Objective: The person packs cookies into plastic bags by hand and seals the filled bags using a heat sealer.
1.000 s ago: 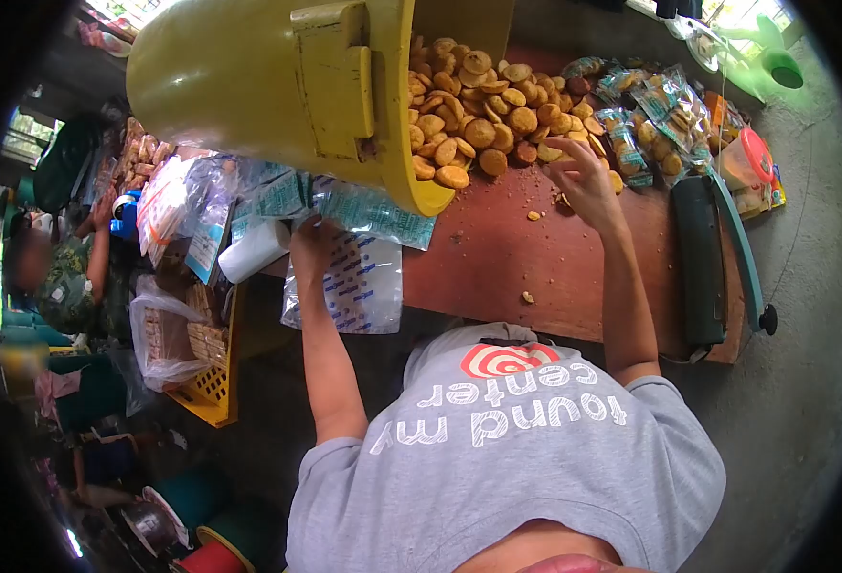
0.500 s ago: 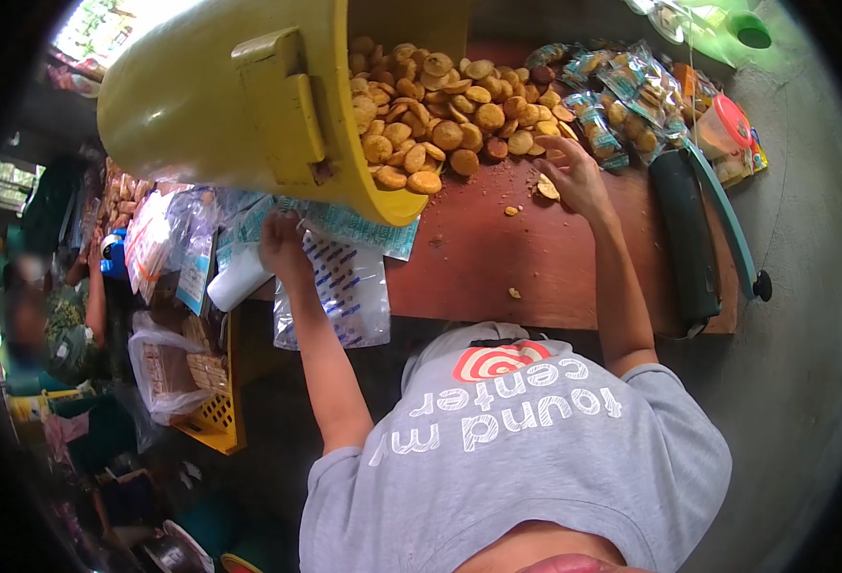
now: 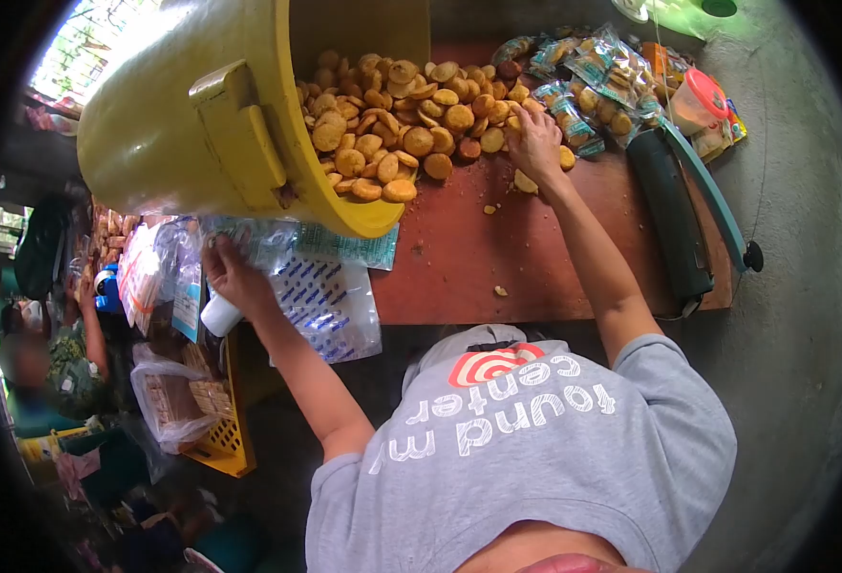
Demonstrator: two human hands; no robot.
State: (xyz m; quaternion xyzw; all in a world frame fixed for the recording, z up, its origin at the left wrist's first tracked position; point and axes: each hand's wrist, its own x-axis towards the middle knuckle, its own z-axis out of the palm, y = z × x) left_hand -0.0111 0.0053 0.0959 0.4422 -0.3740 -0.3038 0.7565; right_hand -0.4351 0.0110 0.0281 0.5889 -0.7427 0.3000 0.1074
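Round golden-brown cookies point(image 3: 373, 124) spill in a heap from a tipped yellow bin point(image 3: 182, 124) onto a reddish wooden board point(image 3: 449, 267). At the heap's right edge, my right hand point(image 3: 538, 148) has its fingers curled over cookies; the fingertips are partly hidden. My left hand point(image 3: 234, 275) is below the bin's rim, its fingers closed on the edge of a clear plastic bag point(image 3: 258, 239) with teal print. Beside it lie a blue-printed plastic sheet point(image 3: 330, 306) and a white roll point(image 3: 220, 315).
Filled cookie packs point(image 3: 612, 72) lie behind my right hand. A long dark sealer with a teal arm point(image 3: 669, 215) stands at the board's right end, near a red-lidded tub point(image 3: 698, 103). A yellow crate point(image 3: 230, 444) is at left, with another person point(image 3: 72, 358) beyond it.
My left hand has moved left and down along the plastic bags. My right hand has come onto the cookies, its fingers now curled. The view has shifted slightly.
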